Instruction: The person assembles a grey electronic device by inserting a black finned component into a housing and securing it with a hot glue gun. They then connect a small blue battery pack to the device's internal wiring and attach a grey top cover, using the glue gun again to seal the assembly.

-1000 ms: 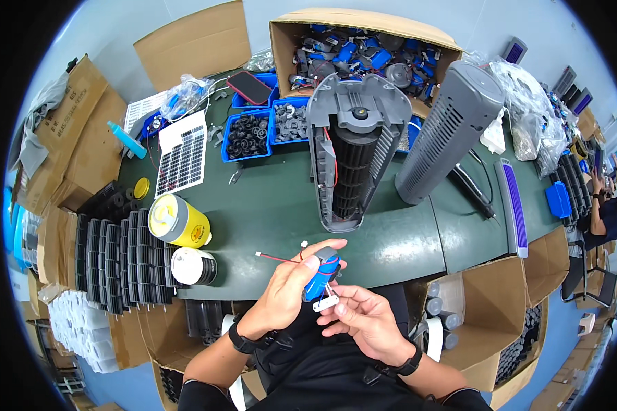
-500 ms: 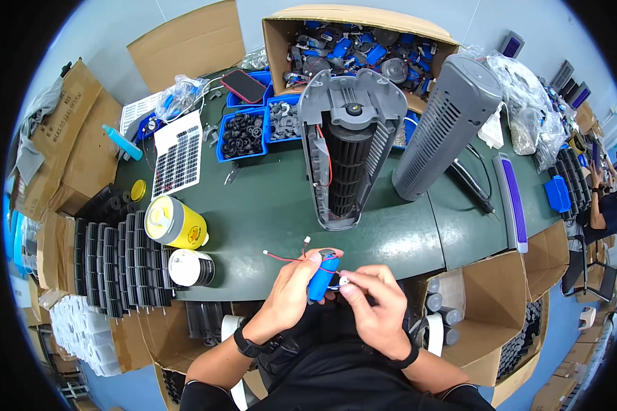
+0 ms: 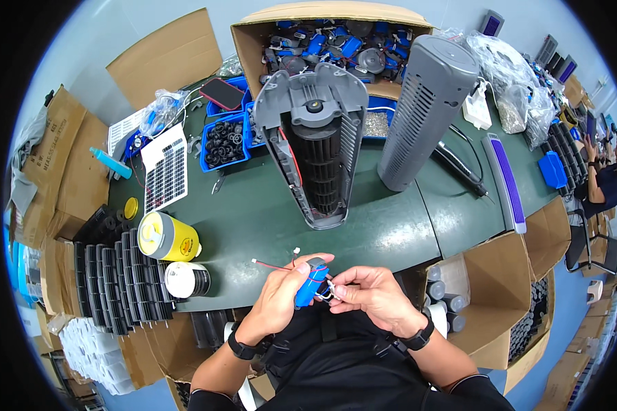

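Head view, left to right. At the far left, stacked rows of black ribbed plastic parts (image 3: 106, 277) stand beside the dark green worktable (image 3: 253, 226). On the table near them lie a yellow cylindrical container with a white lid (image 3: 166, 238), a white-capped roll of black tape (image 3: 187, 279), and farther back a small white-framed solar panel (image 3: 166, 175) and a blue plastic bin of black round parts (image 3: 227, 142).

At the table's near edge, the left hand (image 3: 281, 298) is closed around a blue cylindrical battery pack (image 3: 310, 284), thumb and fingers gripping its body. Thin red leads with a white connector (image 3: 295, 251) run from the pack over the table edge. The right hand (image 3: 373, 298) touches the pack's lower end, fingertips pinched on the small white-and-black fitting there.

Behind the hands lies an opened grey tower fan with its black roller exposed (image 3: 315, 147). To its right stands a grey slotted fan cover (image 3: 421, 109), then a long grey panel with a purple strip (image 3: 506, 179).
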`<state>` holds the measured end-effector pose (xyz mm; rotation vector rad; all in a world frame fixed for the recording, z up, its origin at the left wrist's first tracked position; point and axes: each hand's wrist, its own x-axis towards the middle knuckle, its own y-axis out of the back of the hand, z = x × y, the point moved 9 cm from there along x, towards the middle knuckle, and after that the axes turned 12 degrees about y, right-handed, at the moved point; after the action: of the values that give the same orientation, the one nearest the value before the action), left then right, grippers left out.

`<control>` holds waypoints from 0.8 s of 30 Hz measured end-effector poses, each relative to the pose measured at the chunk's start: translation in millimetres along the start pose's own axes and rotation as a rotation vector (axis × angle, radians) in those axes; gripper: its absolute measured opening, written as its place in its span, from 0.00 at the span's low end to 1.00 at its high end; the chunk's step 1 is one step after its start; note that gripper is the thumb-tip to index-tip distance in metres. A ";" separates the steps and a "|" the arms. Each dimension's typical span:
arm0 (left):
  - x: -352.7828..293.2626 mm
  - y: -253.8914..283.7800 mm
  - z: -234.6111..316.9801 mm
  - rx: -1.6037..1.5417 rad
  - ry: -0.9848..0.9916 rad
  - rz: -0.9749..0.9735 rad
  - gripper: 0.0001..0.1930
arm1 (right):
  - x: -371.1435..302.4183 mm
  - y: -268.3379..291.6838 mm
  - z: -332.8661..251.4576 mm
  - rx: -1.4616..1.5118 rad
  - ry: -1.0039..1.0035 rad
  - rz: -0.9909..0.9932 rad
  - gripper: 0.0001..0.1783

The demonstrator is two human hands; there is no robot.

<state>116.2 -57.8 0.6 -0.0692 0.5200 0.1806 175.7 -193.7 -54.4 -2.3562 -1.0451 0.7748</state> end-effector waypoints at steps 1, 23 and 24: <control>-0.9 -0.6 0.8 -0.007 0.006 0.004 0.29 | 0.0 -0.6 1.3 0.008 0.011 -0.001 0.09; -5.2 -11.2 2.8 -0.042 -0.303 0.102 0.30 | 6.4 2.0 12.2 0.205 -0.076 0.034 0.09; -5.0 -11.2 2.3 -0.048 -0.293 0.105 0.30 | 6.5 1.6 11.7 0.221 -0.096 0.007 0.09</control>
<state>115.2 -69.3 5.3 -0.0613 0.2272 0.3010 172.5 -187.7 -66.1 -2.1552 -0.9380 0.9627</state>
